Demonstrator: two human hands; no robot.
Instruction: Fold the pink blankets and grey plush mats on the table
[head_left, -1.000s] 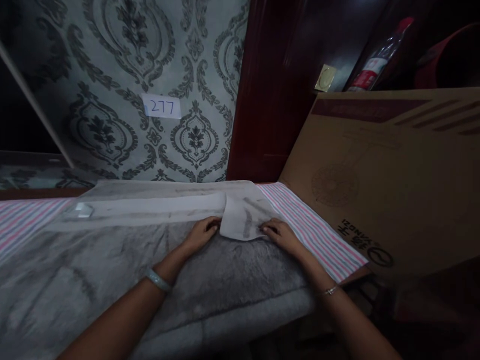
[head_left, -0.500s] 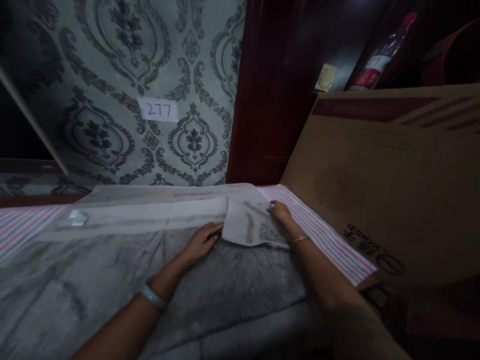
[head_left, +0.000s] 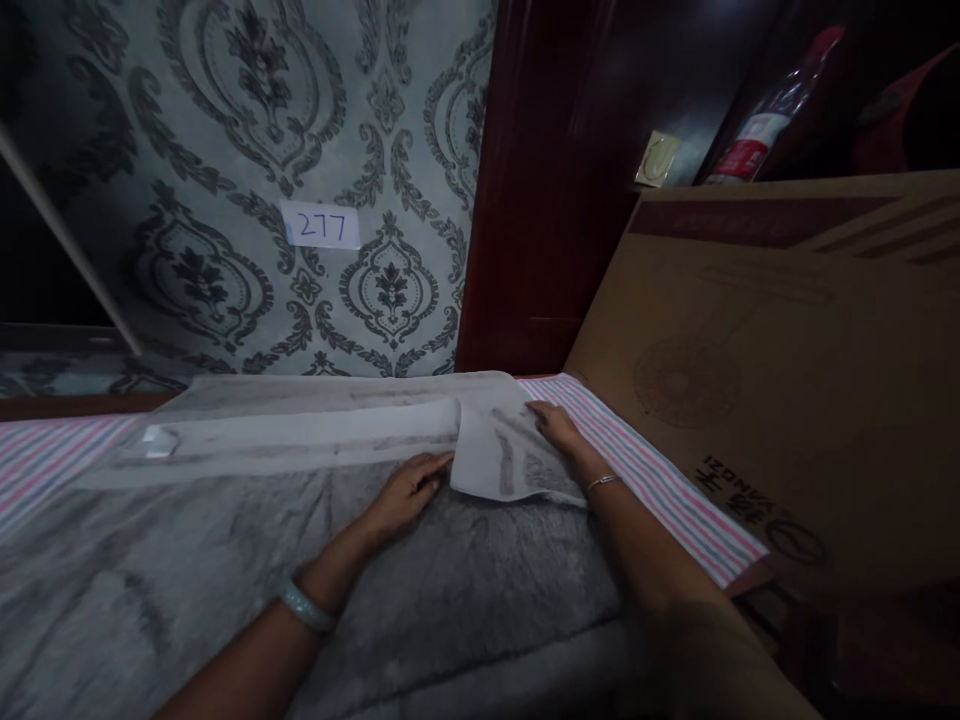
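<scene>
A plush grey blanket [head_left: 480, 590] lies spread before me, its far edge folded over to show a pale, smooth underside [head_left: 300, 425]. At the right end, a pale flap [head_left: 480, 460] is turned back over the fold. My left hand [head_left: 409, 490], with a light bangle at the wrist, has its fingertips closed at the flap's left edge; the exact contact is partly hidden. On the flap's right side rests my right hand [head_left: 559, 428], fingers reaching out over the cloth. A thin bracelet circles that wrist.
Pink and grey striped cloth [head_left: 645, 455] shows under the blanket. A large cardboard box [head_left: 697, 320] stands on the right, with a plastic bottle [head_left: 757, 135] behind it. Patterned wallpaper bears a "277" label [head_left: 322, 225]; a small white piece [head_left: 159, 440] lies at left.
My right hand's fingers have shifted slightly left across the flap and stretched out. My left hand stays at the flap's edge. The whole view has moved a little.
</scene>
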